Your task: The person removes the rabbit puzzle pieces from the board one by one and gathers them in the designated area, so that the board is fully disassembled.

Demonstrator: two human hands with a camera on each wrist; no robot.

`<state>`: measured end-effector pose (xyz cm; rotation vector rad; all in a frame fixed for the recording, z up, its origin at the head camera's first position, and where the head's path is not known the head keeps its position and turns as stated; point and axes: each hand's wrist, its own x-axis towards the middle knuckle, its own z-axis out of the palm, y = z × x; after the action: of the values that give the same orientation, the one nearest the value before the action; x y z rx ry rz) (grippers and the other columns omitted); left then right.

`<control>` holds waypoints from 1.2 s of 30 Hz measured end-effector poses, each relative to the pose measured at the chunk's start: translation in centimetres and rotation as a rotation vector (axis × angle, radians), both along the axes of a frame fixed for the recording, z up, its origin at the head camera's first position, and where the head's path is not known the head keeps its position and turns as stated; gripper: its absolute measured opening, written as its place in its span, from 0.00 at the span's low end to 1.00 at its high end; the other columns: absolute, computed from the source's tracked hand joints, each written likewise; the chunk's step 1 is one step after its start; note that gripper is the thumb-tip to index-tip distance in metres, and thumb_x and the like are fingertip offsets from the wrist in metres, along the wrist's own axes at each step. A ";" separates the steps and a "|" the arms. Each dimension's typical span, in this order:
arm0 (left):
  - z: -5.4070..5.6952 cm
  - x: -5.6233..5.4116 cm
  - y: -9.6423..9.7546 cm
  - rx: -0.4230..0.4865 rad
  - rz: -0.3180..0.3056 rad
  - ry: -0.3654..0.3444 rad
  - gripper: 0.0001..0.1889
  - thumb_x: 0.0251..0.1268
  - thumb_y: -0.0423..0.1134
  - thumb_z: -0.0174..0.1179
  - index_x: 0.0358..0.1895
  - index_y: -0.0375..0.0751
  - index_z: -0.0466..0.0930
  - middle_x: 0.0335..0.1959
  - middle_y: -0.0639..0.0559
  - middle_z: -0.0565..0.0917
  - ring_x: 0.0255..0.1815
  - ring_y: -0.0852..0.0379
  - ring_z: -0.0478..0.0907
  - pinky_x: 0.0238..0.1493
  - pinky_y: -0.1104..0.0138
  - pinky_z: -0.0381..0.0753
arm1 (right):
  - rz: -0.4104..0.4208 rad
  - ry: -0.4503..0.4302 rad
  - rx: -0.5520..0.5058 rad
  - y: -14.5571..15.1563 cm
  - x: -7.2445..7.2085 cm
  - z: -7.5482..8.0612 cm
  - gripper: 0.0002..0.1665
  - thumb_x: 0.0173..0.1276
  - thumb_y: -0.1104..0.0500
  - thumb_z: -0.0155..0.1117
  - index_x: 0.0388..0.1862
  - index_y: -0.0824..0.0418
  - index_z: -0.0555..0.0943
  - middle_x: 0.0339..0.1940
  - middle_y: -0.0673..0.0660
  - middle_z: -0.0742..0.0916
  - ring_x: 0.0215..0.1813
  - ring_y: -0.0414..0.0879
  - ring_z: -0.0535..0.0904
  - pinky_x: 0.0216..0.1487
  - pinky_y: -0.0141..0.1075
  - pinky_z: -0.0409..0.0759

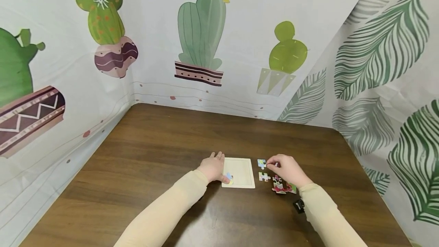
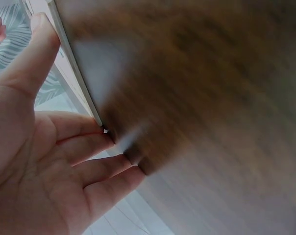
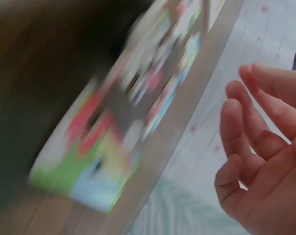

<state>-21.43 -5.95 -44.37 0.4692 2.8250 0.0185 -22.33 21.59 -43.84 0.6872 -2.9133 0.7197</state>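
Note:
A pale, square puzzle tray (image 1: 245, 185) lies on the table, with a blue and yellow puzzle piece (image 1: 229, 176) in its near left corner. My left hand (image 1: 213, 169) rests at the tray's left side, its thumb on the rim and its straight fingers down on the table. Over the loose pieces right of the tray hovers my right hand (image 1: 285, 169), fingers loosely bent. The right wrist view shows nothing held in that hand (image 3: 265, 127). Close to its fingertips lies a blue puzzle piece (image 1: 261, 162); a pale puzzle piece (image 1: 263, 177) is nearer me.
Red puzzle pieces (image 1: 279, 188) and a green and red puzzle piece (image 1: 291, 188) lie below the right hand. A small black object (image 1: 299, 206) sits by the right sleeve. Behind the brown wooden table (image 1: 164, 132) hangs a cactus-patterned cloth (image 1: 240, 48).

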 end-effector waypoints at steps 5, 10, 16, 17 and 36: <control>-0.2 0.1 -0.1 0.005 -0.006 0.007 0.54 0.45 0.67 0.63 0.72 0.36 0.57 0.73 0.46 0.60 0.73 0.46 0.58 0.59 0.56 0.74 | 0.056 -0.027 -0.025 -3.6 0.3 -0.3 0.03 0.61 0.61 0.67 0.31 0.61 0.85 0.28 0.47 0.84 0.29 0.36 0.74 0.32 0.32 0.75; -0.1 0.1 -0.1 0.002 -0.007 0.016 0.54 0.45 0.67 0.64 0.72 0.36 0.58 0.73 0.45 0.61 0.72 0.46 0.59 0.59 0.57 0.74 | 0.114 -0.073 -0.045 -6.6 0.6 -0.8 0.03 0.61 0.62 0.67 0.31 0.61 0.86 0.26 0.46 0.84 0.27 0.35 0.74 0.30 0.29 0.75; 0.0 0.2 0.0 0.005 -0.016 0.026 0.54 0.45 0.67 0.64 0.71 0.35 0.59 0.72 0.45 0.62 0.72 0.46 0.60 0.57 0.57 0.76 | 0.182 -0.124 -0.038 -8.9 0.9 -1.5 0.05 0.60 0.62 0.69 0.34 0.63 0.86 0.24 0.47 0.83 0.25 0.34 0.73 0.28 0.28 0.74; 0.0 0.3 0.0 0.003 -0.018 0.026 0.54 0.45 0.68 0.64 0.71 0.35 0.59 0.72 0.45 0.62 0.72 0.46 0.60 0.57 0.57 0.76 | 0.199 -0.129 -0.040 -9.2 1.0 -1.6 0.06 0.59 0.62 0.70 0.35 0.64 0.86 0.23 0.47 0.83 0.25 0.34 0.73 0.28 0.28 0.74; -0.1 -0.1 -0.2 -0.001 -0.033 0.033 0.53 0.46 0.67 0.63 0.71 0.34 0.59 0.72 0.44 0.63 0.71 0.44 0.62 0.58 0.57 0.75 | 0.271 -0.088 0.025 -10.7 1.5 -2.2 0.07 0.53 0.64 0.73 0.32 0.63 0.84 0.24 0.48 0.81 0.27 0.38 0.74 0.30 0.29 0.74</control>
<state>-21.50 -6.15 -44.45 0.5198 2.8484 0.0025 -20.83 10.93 -46.06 1.0959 -2.9440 0.7546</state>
